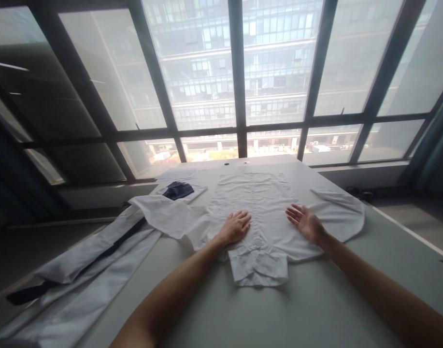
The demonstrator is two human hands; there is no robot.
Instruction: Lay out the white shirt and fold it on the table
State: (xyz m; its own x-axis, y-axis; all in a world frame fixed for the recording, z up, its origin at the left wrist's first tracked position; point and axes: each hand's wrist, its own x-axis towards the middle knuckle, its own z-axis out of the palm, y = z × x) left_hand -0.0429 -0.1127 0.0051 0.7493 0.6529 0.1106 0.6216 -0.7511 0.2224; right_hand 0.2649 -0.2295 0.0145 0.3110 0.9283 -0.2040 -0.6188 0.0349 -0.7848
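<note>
A white shirt lies spread on the table, its collar towards me and its hem at the far side. One sleeve stretches out to the right, the other to the left. My left hand rests flat on the shirt just left of the button line, fingers extended. On the right side of the shirt, my right hand is turned with the palm partly facing inward, its fingers stretched and slightly apart. Neither hand holds anything.
More white cloth with a dark strip hangs along the table's left edge. A folded dark blue cloth lies on white fabric at the far left. Papers are behind it. Large windows stand beyond the white table.
</note>
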